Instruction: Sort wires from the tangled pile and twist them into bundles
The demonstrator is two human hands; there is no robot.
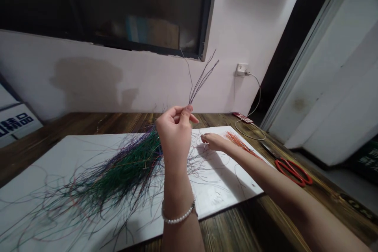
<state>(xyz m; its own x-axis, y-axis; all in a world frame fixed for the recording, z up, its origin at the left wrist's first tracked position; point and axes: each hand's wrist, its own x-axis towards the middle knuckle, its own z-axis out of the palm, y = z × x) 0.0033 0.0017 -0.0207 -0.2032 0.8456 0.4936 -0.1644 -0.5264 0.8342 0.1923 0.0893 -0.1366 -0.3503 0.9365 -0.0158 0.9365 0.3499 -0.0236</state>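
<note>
My left hand (177, 122) is raised over the middle of the white board (218, 199), its thumb and fingers pinching several thin dark wires (199, 82) that fan upward. A pearl bracelet is on that wrist. Lower and to the right, my right hand (212, 141) reaches over the board with its fingers bent together near some loose thin wires; whether it grips one is too small to tell. A large tangled bundle of green and purple wires (126, 167) lies on the board, left of my left hand. Orange wires (240, 143) lie beyond my right forearm.
Scissors with red handles (292, 171) lie on the wooden table (230, 228) at the right. A white cable (260, 86) runs from a wall socket (242, 70) past a red object (242, 117). A box with blue lettering (19, 124) stands at the left.
</note>
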